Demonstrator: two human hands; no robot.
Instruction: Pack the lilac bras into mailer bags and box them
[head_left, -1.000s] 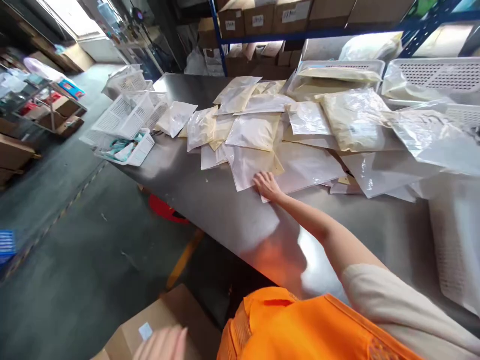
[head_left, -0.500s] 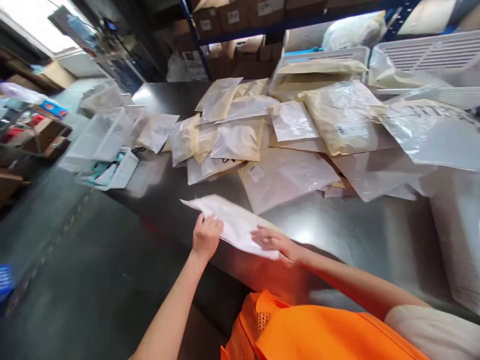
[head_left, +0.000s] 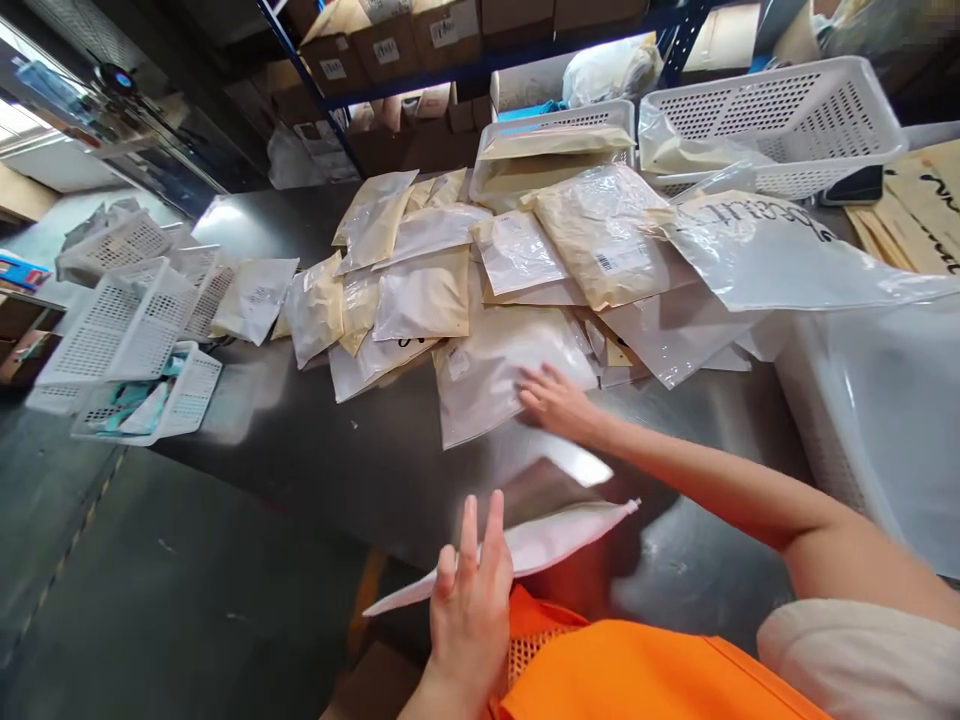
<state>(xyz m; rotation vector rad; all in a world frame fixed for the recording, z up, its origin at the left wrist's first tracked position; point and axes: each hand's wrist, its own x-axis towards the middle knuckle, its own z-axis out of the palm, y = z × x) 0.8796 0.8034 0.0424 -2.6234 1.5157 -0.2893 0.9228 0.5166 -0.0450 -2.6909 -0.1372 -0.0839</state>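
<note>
My left hand [head_left: 470, 600] is close to my body at the table's near edge, holding a flat white packet [head_left: 532, 545] that lies level; its fingers point up behind the packet. My right hand [head_left: 556, 402] reaches forward with fingers spread, resting on a clear plastic packet [head_left: 495, 375] at the near edge of a pile of several clear and cream packets [head_left: 517, 260] on the steel table [head_left: 322, 450].
White perforated baskets [head_left: 127, 320] stand at the table's left end, and others [head_left: 772, 120] sit at the back right with packets in them. A large white bin [head_left: 885, 420] stands at the right. Blue shelving with cardboard boxes [head_left: 390, 45] rises behind. Grey floor lies to the left.
My left hand has drawn the white packet back toward my body and holds it alone. My right hand has let go of it and reached forward onto another packet in the pile.
</note>
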